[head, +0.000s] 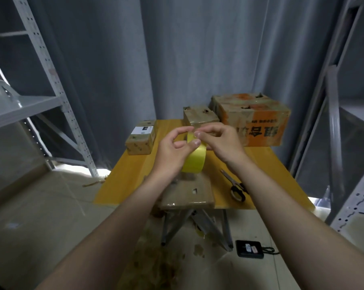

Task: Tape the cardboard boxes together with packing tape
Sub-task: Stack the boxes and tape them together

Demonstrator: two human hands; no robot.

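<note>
1. Left grip [172,151] is curling round the yellow tape roll [194,158] from its left side, thumb pressing on the outer band.
2. Right grip [220,141] is pinching at the roll's top edge (the loose end is too fine to make out).
3. Between both grips the roll is standing on edge over a flat cardboard box [187,193] at the counter's [130,174] near edge.
4. Scissors [235,187] are lying just right of that box; a labelled box [141,139], a middle box [197,117] and an orange box [254,118] are sitting farther back.

Large print on the orange box [258,122] is unreadable.
</note>
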